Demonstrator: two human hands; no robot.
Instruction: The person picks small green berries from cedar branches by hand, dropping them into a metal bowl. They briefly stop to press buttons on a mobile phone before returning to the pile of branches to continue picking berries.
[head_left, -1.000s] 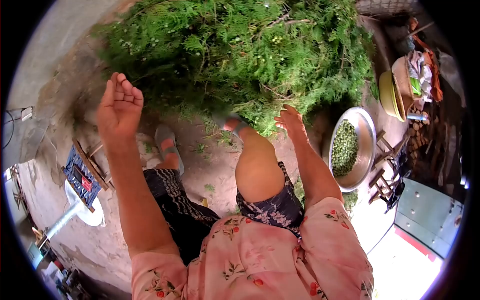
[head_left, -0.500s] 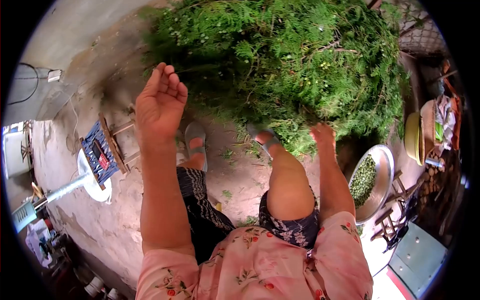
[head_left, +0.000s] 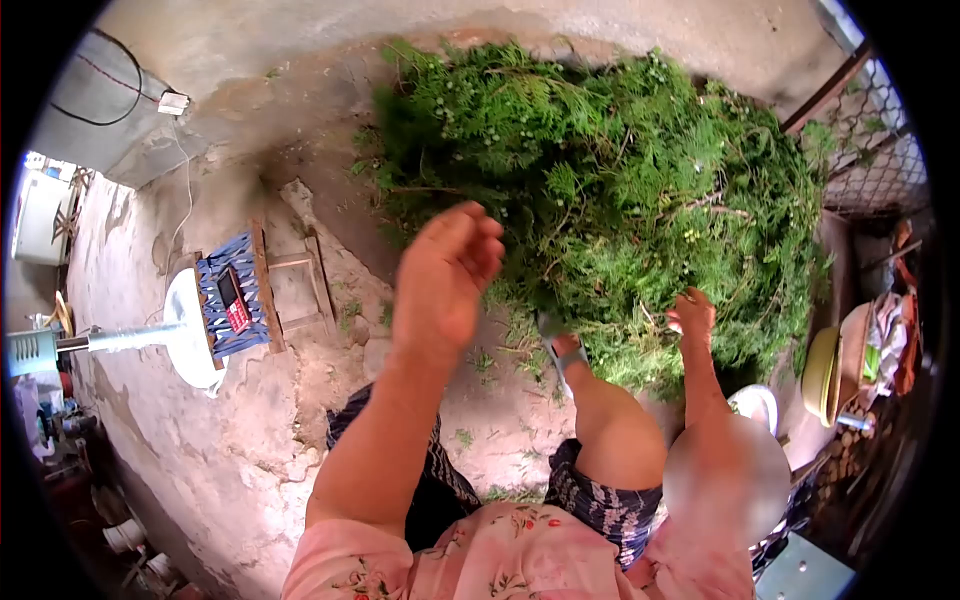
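Observation:
A large heap of green, scaly-leaved evergreen branches (head_left: 600,180) with small pale cones lies on the ground in front of me. My left hand (head_left: 455,262) is raised at the heap's near left edge, its fingers curled inward. Whatever may be inside them is hidden. At the lower right of the heap, my right hand (head_left: 692,312) has its fingers drawn together against the foliage. I cannot make out what is between them. Just beyond my right forearm, part of a metal basin (head_left: 757,405) shows; a round blur and the arm hide most of it.
To the left stand a low stool (head_left: 235,300) with a woven blue seat, a red and black phone (head_left: 234,300) on it, and a white fan (head_left: 185,335). A yellow-green basin (head_left: 822,375) leans at right near wire mesh (head_left: 870,145). A wall rises behind.
The view has shifted, so the heap sits lower and the wall behind shows more. My left hand has swung right, closer to the heap's middle, fingers more curled. The right hand stays at the foliage.

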